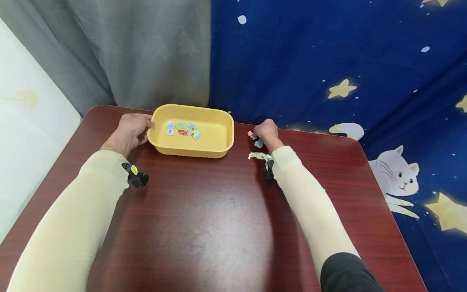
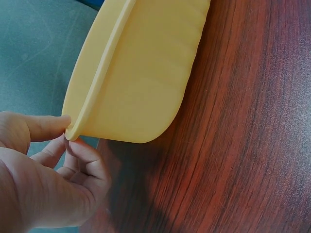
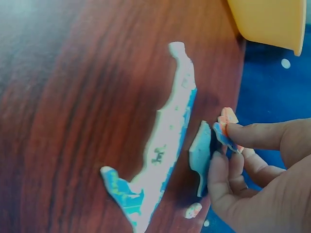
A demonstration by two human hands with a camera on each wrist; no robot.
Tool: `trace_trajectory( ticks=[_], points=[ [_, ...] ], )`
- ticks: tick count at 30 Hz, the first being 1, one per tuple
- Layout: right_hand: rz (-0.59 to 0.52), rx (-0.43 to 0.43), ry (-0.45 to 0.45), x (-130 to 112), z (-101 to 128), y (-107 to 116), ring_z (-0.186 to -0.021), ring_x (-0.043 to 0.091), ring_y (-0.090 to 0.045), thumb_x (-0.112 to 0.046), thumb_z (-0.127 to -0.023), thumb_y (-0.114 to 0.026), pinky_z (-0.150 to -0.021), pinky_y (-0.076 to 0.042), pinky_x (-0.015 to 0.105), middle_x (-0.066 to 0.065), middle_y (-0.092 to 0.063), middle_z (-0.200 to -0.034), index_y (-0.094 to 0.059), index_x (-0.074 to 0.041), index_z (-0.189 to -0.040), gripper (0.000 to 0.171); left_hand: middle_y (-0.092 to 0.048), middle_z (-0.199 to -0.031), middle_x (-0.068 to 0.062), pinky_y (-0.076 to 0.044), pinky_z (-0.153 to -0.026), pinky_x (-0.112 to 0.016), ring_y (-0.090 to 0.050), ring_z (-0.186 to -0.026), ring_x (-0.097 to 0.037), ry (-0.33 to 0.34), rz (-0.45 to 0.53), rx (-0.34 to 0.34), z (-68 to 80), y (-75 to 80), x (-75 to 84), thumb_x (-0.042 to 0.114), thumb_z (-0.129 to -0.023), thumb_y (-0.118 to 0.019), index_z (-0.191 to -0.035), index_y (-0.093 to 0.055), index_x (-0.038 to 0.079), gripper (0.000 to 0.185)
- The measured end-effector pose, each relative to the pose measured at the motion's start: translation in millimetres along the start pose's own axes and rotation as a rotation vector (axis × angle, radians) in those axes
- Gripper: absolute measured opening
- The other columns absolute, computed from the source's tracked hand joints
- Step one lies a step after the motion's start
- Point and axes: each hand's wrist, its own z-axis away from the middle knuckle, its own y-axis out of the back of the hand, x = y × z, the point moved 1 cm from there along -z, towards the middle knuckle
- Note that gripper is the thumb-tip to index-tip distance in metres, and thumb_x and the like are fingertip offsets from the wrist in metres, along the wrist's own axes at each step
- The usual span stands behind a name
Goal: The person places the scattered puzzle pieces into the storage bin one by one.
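Observation:
A yellow plastic tub (image 1: 193, 153) stands near the table's far edge, with several colourful flat pieces (image 1: 195, 132) lying inside. My left hand (image 1: 131, 127) pinches the tub's left end by the rim, thumb on top and fingers below, as the left wrist view shows. To the right of the tub, my right hand (image 1: 267, 130) pinches a small blue and orange puzzle piece (image 3: 221, 133) between thumb and fingers. Beside those fingers lies a pale blue piece (image 3: 198, 155). A long, narrow map-like piece (image 3: 167, 138) is closer to me, and a tiny piece (image 3: 193, 210) lies near the edge.
The dark red wooden table (image 1: 204, 211) ends just behind the tub. Grey cloth (image 1: 157, 52) and a blue curtain with stars (image 1: 292, 61) hang behind it. A black wrist camera (image 1: 136, 175) is strapped at the left sleeve.

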Motion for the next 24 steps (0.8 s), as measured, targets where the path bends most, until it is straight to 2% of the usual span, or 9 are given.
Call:
trace_trajectory(
  ticks=[5, 12, 19, 24],
  points=[
    [-0.103, -0.043, -0.050, -4.5, -4.6, 1.4, -0.069, 0.021, -0.063, -0.008, -0.067, -0.075, -0.058, -0.050, 0.027, 0.008, -0.061, -0.079, -0.068, -0.003, -0.084, 0.018, -0.052, -0.095, -0.008, -0.044, -0.051, -0.025, -0.052, -0.057, -0.012, 0.000, 0.010, 0.000, -1.6, 0.3, -0.6, 0.016, -0.091, -0.053, -0.131, -0.047, 0.009, 0.041],
    [-0.233, -0.054, -0.095, -3.2, -8.2, 2.5, -0.069, 0.020, -0.066, -0.005, -0.071, -0.074, -0.063, -0.052, 0.029, 0.008, -0.059, -0.074, -0.066, -0.001, -0.086, 0.017, -0.055, -0.085, -0.005, -0.043, -0.049, -0.024, -0.051, -0.055, -0.012, -0.010, 0.012, 0.004, -1.9, -0.1, -1.4, 0.014, -0.091, -0.053, -0.128, -0.049, 0.009, 0.038],
    [-0.336, 0.004, -0.072, -0.4, -7.1, 9.7, -0.064, 0.023, -0.065, -0.003, -0.071, -0.069, -0.063, -0.052, 0.033, 0.006, -0.061, -0.062, -0.066, -0.001, -0.080, 0.009, -0.057, -0.079, -0.003, -0.043, -0.047, -0.025, -0.051, -0.054, -0.011, -0.010, 0.007, 0.004, -1.3, -0.6, -0.8, 0.013, -0.090, -0.053, -0.127, -0.049, 0.008, 0.038],
    [-0.451, -0.003, -0.041, -0.1, -3.1, 16.6, -0.068, 0.023, -0.064, -0.002, -0.077, -0.065, -0.066, -0.052, 0.032, 0.008, -0.065, -0.073, -0.070, 0.000, -0.089, 0.013, -0.056, -0.076, -0.003, -0.042, -0.047, -0.025, -0.050, -0.053, -0.011, -0.010, 0.009, 0.001, -0.9, -0.3, -0.6, 0.013, -0.090, -0.053, -0.127, -0.049, 0.009, 0.037]
  ],
)
